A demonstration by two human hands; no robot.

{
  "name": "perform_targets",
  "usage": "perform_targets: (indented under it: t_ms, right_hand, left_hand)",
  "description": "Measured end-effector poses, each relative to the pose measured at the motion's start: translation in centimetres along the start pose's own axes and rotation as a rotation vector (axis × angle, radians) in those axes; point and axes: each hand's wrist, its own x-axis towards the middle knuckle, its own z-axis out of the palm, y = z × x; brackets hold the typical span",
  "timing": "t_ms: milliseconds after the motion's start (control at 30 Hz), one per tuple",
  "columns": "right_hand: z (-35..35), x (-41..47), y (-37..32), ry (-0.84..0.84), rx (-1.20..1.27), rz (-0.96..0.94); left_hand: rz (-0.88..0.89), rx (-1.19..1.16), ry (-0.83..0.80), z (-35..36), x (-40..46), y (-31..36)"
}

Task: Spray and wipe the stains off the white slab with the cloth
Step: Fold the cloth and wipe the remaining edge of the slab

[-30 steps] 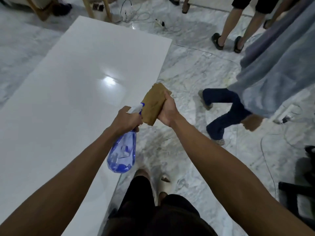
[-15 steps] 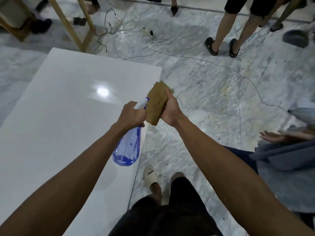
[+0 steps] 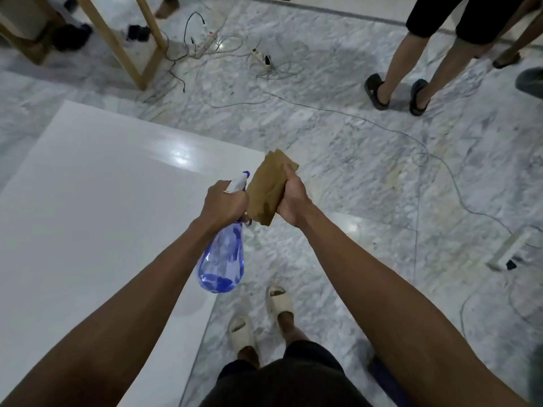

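The glossy white slab lies on the marble floor at the left; I see no stains on it from here. My left hand grips the neck of a clear blue spray bottle, which hangs down over the slab's right edge, its white nozzle pointing at the cloth. My right hand holds a folded brown cloth upright, right in front of the nozzle, above the floor just beside the slab's far right corner.
Cables and power strips trail across the marble floor beyond the slab. Wooden frame legs stand at the back left. A person's legs in dark sandals stand at the back right. My own feet in pale slippers are beside the slab.
The view has shifted along the slab toward its far end, so its far edge now lies close. The person in grey at the right has left view. Both hands keep their grips.
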Motion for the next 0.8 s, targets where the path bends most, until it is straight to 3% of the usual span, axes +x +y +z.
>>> perform_targets:
  t_ms: [133,200,400,567,633,800]
  right_hand:
    - [-2.0,1.7,1.7,0.087,-0.223,0.146]
    - [-1.7,2.8,1.4,0.163,-0.36,0.11]
    - [2.3,11.0,-0.9,0.308,-0.828,-0.461]
    - [4.2,18.6,3.9,0.171,-1.42,-0.538]
    - [3.4,19.7,6.7,0.251,-1.615,-0.674]
    - [3.3,19.6,7.5,0.339,-1.644,-0.785]
  left_hand:
    - [-0.07,-0.085,0.067,0.3,2.4,0.9]
    - [-0.094,-0.115,0.085,0.1,3.5,1.4]
    - [-0.076,-0.154,0.162,-1.4,7.0,2.3]
    - [-0.025,-0.114,0.183,-1.5,8.7,1.0]
    - [-0.021,-0.082,0.171,-1.1,8.8,0.1]
    - [0.016,-0.025,0.15,0.0,8.1,-1.8]
